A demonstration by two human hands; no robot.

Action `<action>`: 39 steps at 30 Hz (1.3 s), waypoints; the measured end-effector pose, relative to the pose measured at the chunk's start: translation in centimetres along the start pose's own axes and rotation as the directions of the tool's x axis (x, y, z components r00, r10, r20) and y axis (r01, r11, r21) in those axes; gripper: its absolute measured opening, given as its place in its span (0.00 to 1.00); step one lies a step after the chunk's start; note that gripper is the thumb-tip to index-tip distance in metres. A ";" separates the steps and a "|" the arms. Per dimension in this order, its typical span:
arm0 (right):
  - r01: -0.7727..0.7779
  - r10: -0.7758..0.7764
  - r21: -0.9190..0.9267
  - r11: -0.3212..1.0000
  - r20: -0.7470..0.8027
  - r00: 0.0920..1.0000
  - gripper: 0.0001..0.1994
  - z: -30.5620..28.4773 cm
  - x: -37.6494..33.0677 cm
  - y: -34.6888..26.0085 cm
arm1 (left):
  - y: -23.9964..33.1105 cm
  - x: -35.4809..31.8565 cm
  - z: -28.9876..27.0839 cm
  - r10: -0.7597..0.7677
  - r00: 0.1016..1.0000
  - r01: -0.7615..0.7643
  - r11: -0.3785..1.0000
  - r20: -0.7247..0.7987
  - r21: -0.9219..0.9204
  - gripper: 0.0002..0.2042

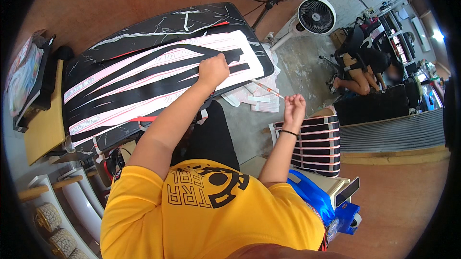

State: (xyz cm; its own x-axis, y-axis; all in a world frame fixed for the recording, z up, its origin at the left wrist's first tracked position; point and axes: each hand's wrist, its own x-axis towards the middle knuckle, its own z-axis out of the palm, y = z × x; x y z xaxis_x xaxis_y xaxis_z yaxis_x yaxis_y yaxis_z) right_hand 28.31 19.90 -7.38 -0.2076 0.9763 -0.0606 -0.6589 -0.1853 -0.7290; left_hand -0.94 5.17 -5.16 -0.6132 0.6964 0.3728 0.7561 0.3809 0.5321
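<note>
Across the black marble-patterned table lies a white sheet (254,59) with pink-red lines and long black strips (158,69) on it. One strip is lifted into a bend at the far side. My left hand (213,70) is closed over the right end of the black strips, its fingers curled down on a strip. Off the table's right edge, my right hand (294,110) pinches the end of a thin white peeled strip (267,88) with red-orange marks. The strip's other end reaches toward the table corner.
Pale paper scraps (264,104) lie below the table's right corner. Black strips on a backing (314,146) hang at my right, near a phone (347,191) and blue cloth (309,194). Fans (316,15) stand beyond the table. A seated person (367,67) is at far right.
</note>
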 end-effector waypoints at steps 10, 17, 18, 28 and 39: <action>-0.506 0.459 -0.785 0.357 -0.324 0.827 0.15 -9.0 -0.4 8.4 | -0.2 0.5 -1.5 -0.071 0.977 0.095 0.989 0.201 -0.112 0.13; -0.094 -0.424 -0.995 0.034 -0.099 0.900 0.11 -7.2 -1.0 11.9 | -1.4 1.7 -2.7 -0.002 0.899 0.157 0.935 0.439 -0.318 0.13; 0.105 -0.450 -0.985 0.135 0.034 0.892 0.10 -4.4 -0.1 10.8 | -1.4 1.7 -3.1 0.007 0.889 0.173 0.921 0.458 -0.348 0.13; 0.868 0.824 -0.471 0.157 0.547 0.148 0.62 25.4 1.5 5.5 | -1.9 0.5 -5.9 -0.076 0.908 0.224 0.919 0.411 -0.325 0.19; 0.888 0.735 -0.459 -0.028 0.593 0.330 0.41 23.3 2.8 11.3 | -4.1 -0.5 -3.7 -0.030 0.942 0.192 0.867 0.336 -0.460 0.28</action>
State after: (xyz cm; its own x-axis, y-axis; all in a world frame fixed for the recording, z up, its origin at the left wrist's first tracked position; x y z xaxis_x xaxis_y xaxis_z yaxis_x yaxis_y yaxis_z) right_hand 3.39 17.97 0.07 -0.9811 0.1199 -0.1517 0.1664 0.9232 -0.3465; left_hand -4.59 1.01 -4.75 -0.5233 0.8484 0.0800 0.4327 0.1837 0.8826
